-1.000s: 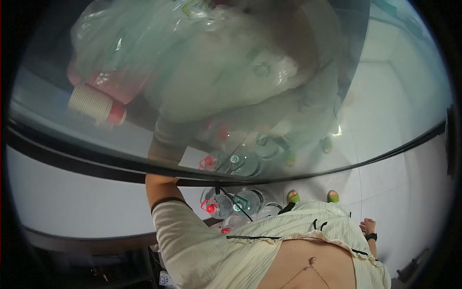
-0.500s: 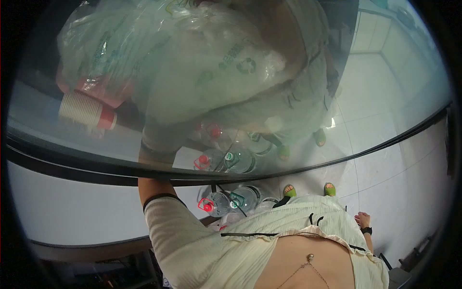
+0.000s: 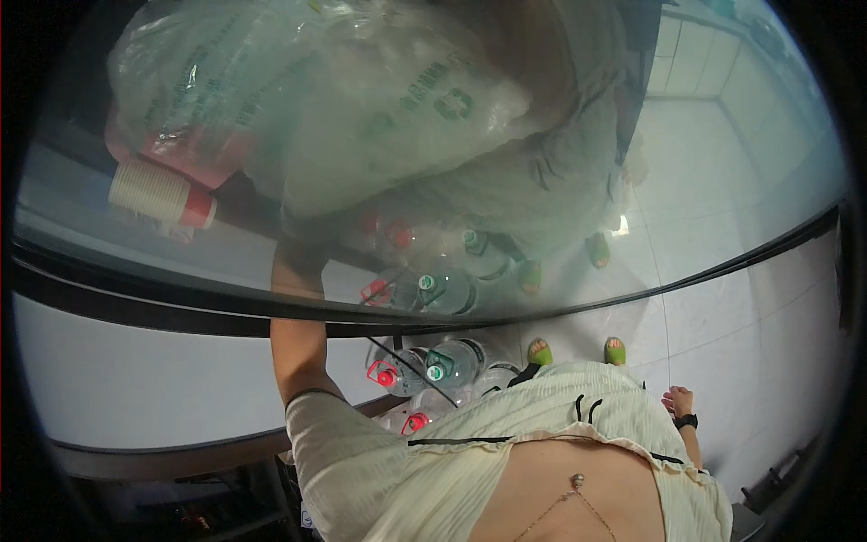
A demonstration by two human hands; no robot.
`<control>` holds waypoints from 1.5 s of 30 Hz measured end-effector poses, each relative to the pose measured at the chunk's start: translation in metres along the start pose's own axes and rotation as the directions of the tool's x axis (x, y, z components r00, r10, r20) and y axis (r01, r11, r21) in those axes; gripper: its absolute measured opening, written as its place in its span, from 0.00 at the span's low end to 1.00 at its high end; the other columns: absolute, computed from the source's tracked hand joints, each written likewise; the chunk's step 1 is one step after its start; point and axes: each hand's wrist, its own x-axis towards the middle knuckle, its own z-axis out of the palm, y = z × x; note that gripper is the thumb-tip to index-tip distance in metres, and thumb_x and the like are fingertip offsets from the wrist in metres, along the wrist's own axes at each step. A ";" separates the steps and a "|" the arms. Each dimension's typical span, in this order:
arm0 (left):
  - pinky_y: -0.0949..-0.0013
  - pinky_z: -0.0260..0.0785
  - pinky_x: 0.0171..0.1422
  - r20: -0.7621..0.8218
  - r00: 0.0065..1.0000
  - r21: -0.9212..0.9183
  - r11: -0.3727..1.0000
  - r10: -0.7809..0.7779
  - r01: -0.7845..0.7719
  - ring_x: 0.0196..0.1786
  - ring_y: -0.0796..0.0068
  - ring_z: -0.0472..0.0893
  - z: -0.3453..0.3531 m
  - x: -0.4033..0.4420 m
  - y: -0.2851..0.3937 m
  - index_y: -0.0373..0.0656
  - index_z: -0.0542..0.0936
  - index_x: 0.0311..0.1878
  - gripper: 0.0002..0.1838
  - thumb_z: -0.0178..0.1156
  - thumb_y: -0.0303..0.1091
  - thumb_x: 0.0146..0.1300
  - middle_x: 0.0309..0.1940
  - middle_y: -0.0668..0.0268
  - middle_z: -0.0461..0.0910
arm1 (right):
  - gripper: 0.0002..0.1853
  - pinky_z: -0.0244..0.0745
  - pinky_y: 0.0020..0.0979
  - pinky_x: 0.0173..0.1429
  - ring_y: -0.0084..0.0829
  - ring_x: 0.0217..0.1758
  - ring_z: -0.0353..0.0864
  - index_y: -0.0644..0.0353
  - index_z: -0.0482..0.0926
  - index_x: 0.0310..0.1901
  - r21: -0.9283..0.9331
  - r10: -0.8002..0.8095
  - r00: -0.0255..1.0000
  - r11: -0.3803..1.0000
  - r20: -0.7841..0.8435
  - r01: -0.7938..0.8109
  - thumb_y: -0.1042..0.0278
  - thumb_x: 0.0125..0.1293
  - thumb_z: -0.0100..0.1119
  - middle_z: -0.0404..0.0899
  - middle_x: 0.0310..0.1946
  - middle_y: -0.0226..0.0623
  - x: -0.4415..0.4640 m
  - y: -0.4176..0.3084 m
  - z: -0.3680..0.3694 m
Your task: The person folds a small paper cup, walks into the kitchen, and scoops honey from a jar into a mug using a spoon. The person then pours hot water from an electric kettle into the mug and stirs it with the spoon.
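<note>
My left arm reaches beneath the dark edge of a glass pane, and its hand is hidden. Through the glass, the forearm ends at a pale translucent plastic bag (image 3: 379, 135) with green print. Beside the bag lie a pink plastic bag (image 3: 203, 158) and a stack of paper cups (image 3: 149, 191) in clear wrap. My right hand (image 3: 679, 400), a dark watch on its wrist, hangs at my side over the floor with loosely bent fingers and holds nothing.
Large clear bottles with red caps (image 3: 386, 377) and green caps (image 3: 436, 372) stand on the floor between the white surface (image 3: 181, 388) and my legs. A dark shelf (image 3: 199, 506) is at the lower left. Reflections cover part of the glass pane (image 3: 578, 289).
The plastic bags and cups have shifted left in view, and their print is sharper. My left forearm shows more below the glass edge. My right hand has shifted slightly left and up.
</note>
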 end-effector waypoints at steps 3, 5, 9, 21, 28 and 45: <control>0.71 0.73 0.49 0.001 0.999 0.021 0.999 0.036 -0.036 0.47 0.67 0.80 0.005 0.014 0.001 0.37 0.67 0.59 0.21 0.50 0.24 0.61 0.48 0.62 0.78 | 0.16 0.74 0.31 0.25 0.33 0.26 0.81 0.61 0.73 0.47 -0.027 0.006 1.000 1.000 0.002 -0.005 0.61 0.62 0.54 0.80 0.31 0.41 0.014 0.009 -0.001; 0.71 0.73 0.49 0.001 0.999 0.023 0.999 0.047 -0.047 0.47 0.68 0.80 0.006 0.016 0.002 0.38 0.67 0.59 0.21 0.50 0.24 0.61 0.48 0.62 0.78 | 0.15 0.74 0.30 0.24 0.33 0.25 0.81 0.62 0.73 0.47 -0.027 0.000 1.000 1.000 0.003 0.000 0.62 0.62 0.54 0.80 0.31 0.41 0.016 0.010 0.000; 0.71 0.73 0.50 -0.024 1.000 -0.059 0.998 0.005 -0.007 0.47 0.68 0.80 0.002 -0.003 -0.010 0.38 0.67 0.60 0.22 0.50 0.24 0.61 0.49 0.62 0.77 | 0.15 0.74 0.29 0.21 0.32 0.25 0.81 0.62 0.73 0.47 -0.034 -0.038 0.999 0.999 0.015 0.039 0.63 0.63 0.53 0.80 0.30 0.40 0.011 0.001 0.002; 0.63 0.65 0.59 0.037 0.618 -0.836 0.314 -0.785 0.449 0.54 0.61 0.72 -0.085 -0.271 -0.022 0.36 0.65 0.62 0.33 0.62 0.35 0.52 0.55 0.56 0.70 | 0.11 0.75 0.28 0.20 0.29 0.21 0.80 0.66 0.77 0.36 -0.133 -0.197 0.978 0.970 0.065 0.205 0.67 0.57 0.54 0.80 0.24 0.40 0.009 -0.004 0.008; 0.62 0.66 0.43 0.210 0.480 -0.709 0.205 -0.852 0.674 0.37 0.62 0.75 -0.031 -0.335 0.129 0.33 0.70 0.55 0.27 0.61 0.33 0.51 0.39 0.56 0.75 | 0.15 0.78 0.28 0.28 0.26 0.25 0.82 0.64 0.79 0.42 -0.210 -0.253 0.955 0.936 0.155 0.282 0.61 0.58 0.57 0.82 0.27 0.38 0.025 -0.016 -0.023; 0.61 0.64 0.59 0.441 0.351 -0.854 0.506 0.826 -0.119 0.56 0.53 0.72 0.233 -0.124 0.682 0.43 0.68 0.59 0.39 0.71 0.37 0.41 0.51 0.52 0.71 | 0.43 0.63 0.34 0.64 0.35 0.61 0.68 0.59 0.60 0.65 0.150 -0.707 0.476 0.626 0.522 0.765 0.54 0.50 0.71 0.69 0.58 0.40 -0.133 -0.143 -0.226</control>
